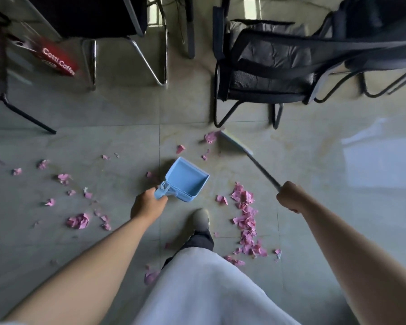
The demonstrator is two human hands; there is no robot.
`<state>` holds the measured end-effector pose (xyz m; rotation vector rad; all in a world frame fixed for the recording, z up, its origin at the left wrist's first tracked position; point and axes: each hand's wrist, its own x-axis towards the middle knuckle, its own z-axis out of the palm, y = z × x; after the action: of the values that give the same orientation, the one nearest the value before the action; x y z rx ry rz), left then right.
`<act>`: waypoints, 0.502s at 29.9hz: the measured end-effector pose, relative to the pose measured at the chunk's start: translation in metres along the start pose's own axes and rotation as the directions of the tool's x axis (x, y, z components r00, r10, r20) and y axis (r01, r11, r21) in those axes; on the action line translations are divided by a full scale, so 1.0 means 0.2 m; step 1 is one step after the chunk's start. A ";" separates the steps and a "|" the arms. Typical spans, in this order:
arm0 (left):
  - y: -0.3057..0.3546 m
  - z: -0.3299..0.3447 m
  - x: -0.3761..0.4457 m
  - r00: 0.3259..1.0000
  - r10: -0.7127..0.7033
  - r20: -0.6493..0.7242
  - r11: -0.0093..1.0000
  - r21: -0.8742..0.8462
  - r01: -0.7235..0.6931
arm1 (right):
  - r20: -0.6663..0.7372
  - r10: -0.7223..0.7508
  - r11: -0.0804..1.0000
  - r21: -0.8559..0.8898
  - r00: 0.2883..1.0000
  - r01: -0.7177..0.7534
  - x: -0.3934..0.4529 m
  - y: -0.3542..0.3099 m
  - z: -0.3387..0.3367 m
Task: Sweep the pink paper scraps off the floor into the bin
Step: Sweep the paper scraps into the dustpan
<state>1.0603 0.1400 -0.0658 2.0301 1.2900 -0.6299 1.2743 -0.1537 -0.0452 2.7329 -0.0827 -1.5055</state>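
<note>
Pale glossy tiles make up the floor, and pink scraps lie strewn over it. Taking the blue dustpan as the landmark: the thickest run of scraps lies just right of it, stretching from beside its rear corner down toward the person's body. Loose bits and a crumpled wad are scattered well to its left. A few more lie beyond its open mouth, near the broom head.

The left hand has its fingers curled tight around the dustpan's handle, with the pan tilted and its open mouth pointing away from the person. Whether the pan touches the tiles cannot be told. The right hand, to the dustpan's right, is a closed fist around the broom's thin handle, which slants up and left to the head, beyond the pan and to its right.

A shoe stands just behind the dustpan, between the hands. Farther off, past the broom head, is a black chair. Far beyond the pan to its left hangs a red bag printed "Cotti Coffee", beside metal chair legs.
</note>
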 end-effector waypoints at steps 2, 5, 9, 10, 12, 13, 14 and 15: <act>0.06 0.00 -0.01 1.000 0.007 0.025 1.000 -0.002 -0.007 | 0.021 0.011 0.999 -0.042 1.000 -0.010 -0.10 0.05 -0.03; 0.13 0.00 -0.01 0.999 0.033 0.042 0.999 0.020 -0.034 | 0.010 0.021 0.996 -0.093 1.000 -0.020 -0.20 0.10 -0.09; 0.14 -0.01 -0.01 0.998 0.043 0.055 0.999 0.016 -0.044 | -0.054 -0.014 0.991 -0.131 0.998 0.007 -0.29 0.12 -0.10; 0.14 -0.01 -0.01 0.997 0.043 0.057 0.999 0.008 -0.044 | -0.063 -0.042 0.990 -0.138 0.997 0.033 -0.30 0.11 -0.09; 0.13 -0.03 -0.02 0.998 0.042 0.056 0.999 0.000 -0.042 | -0.067 -0.082 0.986 -0.153 0.994 0.071 -0.32 0.07 -0.09; 0.11 -0.03 -0.02 0.998 0.039 0.050 0.999 -0.003 -0.039 | -0.069 -0.096 0.985 -0.153 0.993 0.084 -0.33 0.03 -0.09; 0.10 -0.04 -0.02 0.999 0.035 0.041 0.999 -0.005 -0.035 | -0.071 -0.109 0.984 -0.147 0.991 0.098 -0.32 -0.01 -0.09; 0.08 -0.05 -0.02 0.999 0.032 0.028 0.999 -0.005 -0.032 | -0.074 -0.126 0.984 -0.139 0.989 0.115 -0.31 -0.07 -0.10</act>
<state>1.0735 0.1386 -0.0520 2.0274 1.2394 -0.6384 1.2583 -0.1372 0.0161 2.7311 0.1820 -1.3669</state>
